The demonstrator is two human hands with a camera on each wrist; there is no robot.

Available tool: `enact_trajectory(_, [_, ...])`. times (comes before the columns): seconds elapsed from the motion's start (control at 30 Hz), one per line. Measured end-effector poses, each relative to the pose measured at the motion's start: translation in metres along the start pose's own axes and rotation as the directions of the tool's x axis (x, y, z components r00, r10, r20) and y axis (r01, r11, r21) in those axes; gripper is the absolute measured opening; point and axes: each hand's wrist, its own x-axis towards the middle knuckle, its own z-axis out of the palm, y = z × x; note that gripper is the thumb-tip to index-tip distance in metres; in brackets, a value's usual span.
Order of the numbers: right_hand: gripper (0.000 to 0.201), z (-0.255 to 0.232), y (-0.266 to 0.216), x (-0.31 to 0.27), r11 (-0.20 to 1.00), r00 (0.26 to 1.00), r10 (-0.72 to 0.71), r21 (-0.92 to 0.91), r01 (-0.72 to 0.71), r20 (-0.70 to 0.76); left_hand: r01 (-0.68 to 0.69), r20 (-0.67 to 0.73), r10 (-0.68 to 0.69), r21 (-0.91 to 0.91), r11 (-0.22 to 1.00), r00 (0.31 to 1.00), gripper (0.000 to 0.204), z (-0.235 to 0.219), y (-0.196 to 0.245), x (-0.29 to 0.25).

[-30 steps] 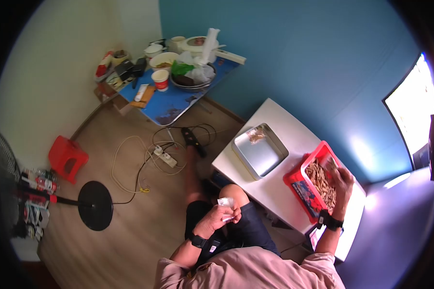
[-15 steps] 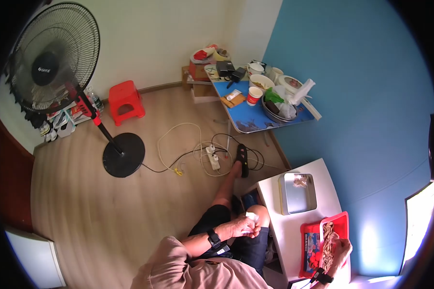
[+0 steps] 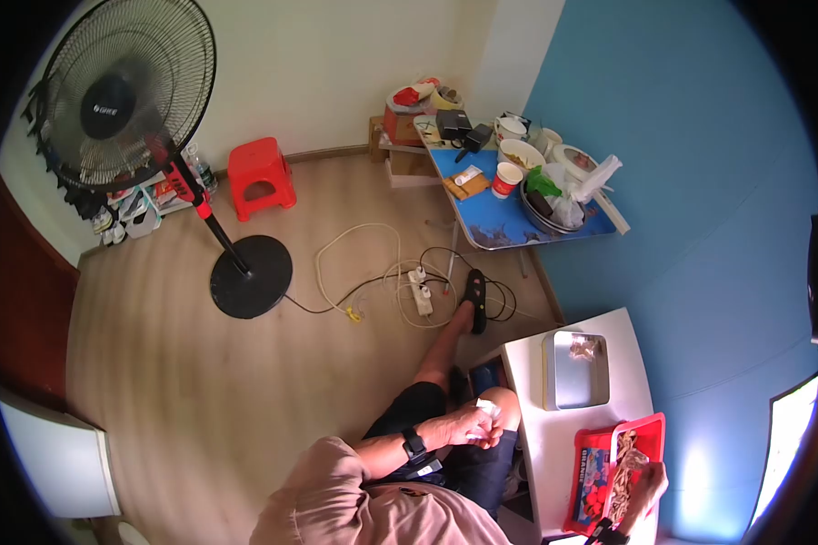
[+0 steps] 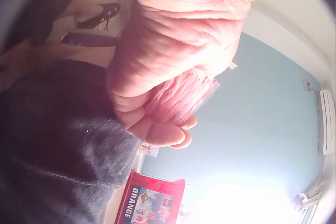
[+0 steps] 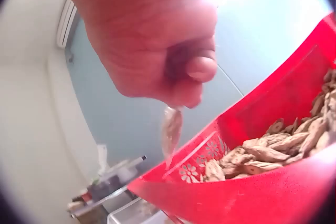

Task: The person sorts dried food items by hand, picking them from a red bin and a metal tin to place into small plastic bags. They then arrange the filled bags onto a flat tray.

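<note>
My left hand (image 3: 463, 425) rests over my thigh with its fingers curled round a stack of small clear plastic bags (image 4: 181, 95). Above the red basket (image 3: 656, 427), my right hand (image 3: 647, 486) pinches a small clear plastic bag (image 5: 171, 129) that hangs below the fingertips. Light brown, wrinkled dried pieces (image 5: 268, 153) fill the basket. Part of the bag's top is hidden inside my right fist. Behind the basket, a metal tray (image 3: 580, 386) holds a small clear bag with brownish contents (image 3: 586, 349) near its far end.
Basket and tray stand on a white table (image 3: 527, 363) at my right, beside the blue wall (image 3: 700, 227). A low blue table (image 3: 491, 222) bears bowls, a cup and bags. A fan (image 3: 251, 277), red stool (image 3: 262, 173) and power strip (image 3: 420, 291) with loose cables stand on the floor.
The head view has swung left, so the tables sit farther right and the fan shows fully. My right hand stays over the basket, and my left still grips the stack of bags.
</note>
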Motion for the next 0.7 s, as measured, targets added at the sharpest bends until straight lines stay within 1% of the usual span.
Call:
enact_trajectory(0.03, [0.006, -0.013, -0.056, -0.005, 0.986, 0.987, -0.118, -0.105, 0.13, 0.113, -0.009, -0.019, 0.009, -0.014, 1.0, 1.0, 0.008, 0.008, 0.005, -0.004])
enact_trajectory(0.07, [0.007, -0.028, -0.121, -0.009, 0.945, 0.947, -0.233, -0.179, 0.275, 0.223, -0.022, -0.033, 0.021, -0.029, 0.999, 0.999, 0.008, 0.013, 0.009, -0.005])
enact_trajectory(0.1, [0.007, -0.022, -0.11, -0.003, 0.95, 0.945, -0.238, -0.148, 0.275, 0.226, -0.023, -0.028, 0.022, -0.026, 0.999, 0.999, 0.008, 0.009, 0.009, -0.001])
enact_trajectory(0.13, [0.006, -0.018, -0.099, 0.002, 0.954, 0.943, -0.243, -0.118, 0.274, 0.229, -0.028, 0.022, 0.028, -0.021, 0.999, 0.999, 0.008, 0.001, 0.007, 0.004])
enact_trajectory(0.17, [0.005, -0.005, -0.052, 0.008, 0.986, 0.985, -0.15, -0.056, 0.156, 0.088, -0.026, 0.066, 0.028, -0.023, 0.999, 0.997, 0.008, -0.002, 0.002, 0.004])
enact_trajectory(0.2, [0.004, 0.001, -0.015, 0.005, 0.999, 0.998, -0.032, 0.02, 0.033, -0.048, -0.02, 0.061, 0.021, -0.029, 0.999, 0.998, 0.008, -0.001, -0.001, 0.002])
enact_trajectory(0.23, [0.004, 0.0, 0.002, -0.004, 1.0, 0.999, -0.023, 0.018, 0.024, -0.049, -0.015, 0.03, 0.017, -0.044, 0.999, 0.999, 0.009, 0.005, 0.003, -0.001])
enact_trajectory(0.27, [0.004, -0.001, 0.014, -0.011, 0.999, 0.999, -0.029, -0.018, 0.029, -0.015, -0.014, 0.003, 0.014, -0.057, 0.998, 1.0, 0.009, 0.008, 0.007, -0.002])
enact_trajectory(0.37, [0.004, 0.01, 0.036, 0.001, 0.99, 0.989, -0.09, -0.1, 0.102, 0.113, -0.022, 0.026, 0.022, -0.002, 1.0, 0.999, 0.011, -0.002, 0.002, 0.004])
enact_trajectory(0.4, [0.006, 0.006, 0.021, 0.001, 0.984, 0.984, -0.023, -0.172, 0.054, 0.175, -0.021, -0.001, 0.021, -0.033, 0.999, 1.0, 0.01, 0.0, 0.002, 0.003])
enact_trajectory(0.47, [0.006, 0.005, 0.006, -0.001, 0.974, 0.96, 0.008, -0.218, 0.056, 0.281, -0.003, -0.004, 0.003, -0.03, 1.0, 1.0, 0.01, 0.001, 0.002, 0.0])
enact_trajectory(0.5, [0.007, 0.002, 0.005, -0.002, 0.978, 0.963, 0.017, -0.203, 0.039, 0.269, -0.004, -0.003, 0.004, -0.037, 0.999, 1.0, 0.01, 0.002, 0.003, 0.003])
enact_trajectory(0.53, [0.007, 0.001, 0.001, -0.001, 0.986, 0.982, -0.009, -0.161, 0.04, 0.19, -0.007, -0.002, 0.007, -0.039, 0.999, 1.0, 0.01, 0.003, 0.006, 0.005])
enact_trajectory(0.57, [0.007, -0.001, -0.002, -0.001, 0.993, 0.992, -0.003, -0.115, 0.017, 0.123, -0.014, -0.008, 0.013, -0.036, 0.999, 1.0, 0.01, 0.003, 0.005, 0.005])
enact_trajectory(0.6, [0.007, 0.0, -0.005, 0.0, 0.995, 0.996, 0.005, -0.095, 0.004, 0.092, -0.009, -0.014, 0.008, -0.03, 1.0, 1.0, 0.01, 0.003, 0.004, 0.002])
enact_trajectory(0.63, [0.007, 0.0, -0.006, -0.001, 0.996, 0.995, 0.001, -0.094, 0.009, 0.104, 0.002, 0.008, -0.001, -0.071, 0.997, 1.0, 0.01, 0.006, 0.006, 0.0])
enact_trajectory(0.7, [0.007, 0.0, -0.006, -0.005, 0.986, 0.977, 0.004, -0.165, 0.032, 0.214, 0.003, 0.034, 0.0, -0.063, 0.998, 0.999, 0.009, 0.003, 0.007, -0.001])
